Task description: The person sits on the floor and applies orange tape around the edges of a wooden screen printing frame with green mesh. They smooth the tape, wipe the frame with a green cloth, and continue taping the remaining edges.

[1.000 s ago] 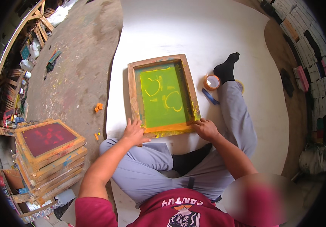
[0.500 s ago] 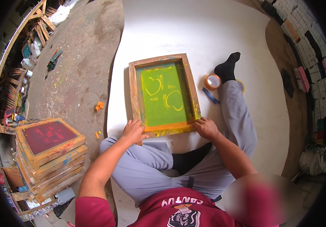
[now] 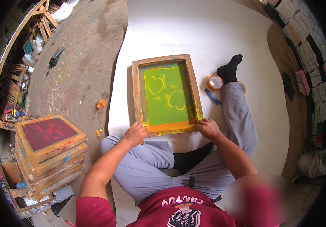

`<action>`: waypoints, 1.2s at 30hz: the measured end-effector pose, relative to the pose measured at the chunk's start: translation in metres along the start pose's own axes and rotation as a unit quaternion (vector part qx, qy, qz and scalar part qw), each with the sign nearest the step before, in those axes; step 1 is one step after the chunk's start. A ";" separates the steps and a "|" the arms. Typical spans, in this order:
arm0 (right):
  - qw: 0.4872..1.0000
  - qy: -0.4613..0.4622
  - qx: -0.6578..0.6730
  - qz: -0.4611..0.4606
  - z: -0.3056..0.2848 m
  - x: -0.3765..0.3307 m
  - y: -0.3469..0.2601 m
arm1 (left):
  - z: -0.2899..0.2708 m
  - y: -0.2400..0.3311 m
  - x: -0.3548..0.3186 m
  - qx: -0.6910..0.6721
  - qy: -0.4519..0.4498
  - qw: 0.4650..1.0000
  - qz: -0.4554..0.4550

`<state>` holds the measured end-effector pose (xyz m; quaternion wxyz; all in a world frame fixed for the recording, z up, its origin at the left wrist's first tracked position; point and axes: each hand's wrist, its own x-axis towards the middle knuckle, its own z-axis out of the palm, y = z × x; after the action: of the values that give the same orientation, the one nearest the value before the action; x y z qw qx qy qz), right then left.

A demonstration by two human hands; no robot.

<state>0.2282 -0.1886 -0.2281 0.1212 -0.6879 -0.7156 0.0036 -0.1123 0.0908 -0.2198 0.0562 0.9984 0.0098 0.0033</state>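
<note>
A wooden screen printing frame [image 3: 135, 90] lies on the white sheet before me, its green mesh [image 3: 166, 96] marked with two yellow heart outlines. Along the near inside edge runs a strip of orange tape [image 3: 172, 128]. My left hand [image 3: 135, 133] is closed at the near left corner, where a bit of orange shows beneath it. At the near right corner my right hand [image 3: 209, 128] is closed, fingers curled over the wood. What lies under the fingertips is partly hidden.
Beyond my right hand lie an orange tape roll [image 3: 215, 83], a blue strip [image 3: 212, 97] and a yellow roll [image 3: 242, 87] partly behind my leg. Stacked wooden frames [image 3: 51, 151] stand at left. Orange scraps [image 3: 101, 104] dot the floor. Stacked white material [image 3: 306, 56] lines the right.
My left hand has shifted slightly, its fingers bunching closer at the corner. The right hand stays at its corner. The whole view has moved a little.
</note>
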 end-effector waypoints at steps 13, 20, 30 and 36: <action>0.991 -0.093 -0.094 0.006 -0.007 -0.016 -0.012 | -0.012 0.013 -0.006 0.110 -0.051 0.990 0.070; 0.989 -0.081 -0.125 0.007 -0.014 -0.017 -0.016 | -0.009 0.023 -0.012 0.124 -0.130 0.984 -0.019; 0.977 -0.193 -0.078 0.056 -0.022 -0.004 -0.016 | -0.042 0.030 -0.003 0.109 -0.192 0.973 -0.068; 0.988 -0.149 -0.033 0.031 0.008 0.039 -0.081 | -0.028 0.066 0.016 -0.020 -0.122 0.979 -0.164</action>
<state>0.1463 -0.1536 -0.2153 -0.0099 -0.7051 -0.7038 0.0863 -0.0956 0.0290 -0.1846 0.0765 0.9748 0.1661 -0.1278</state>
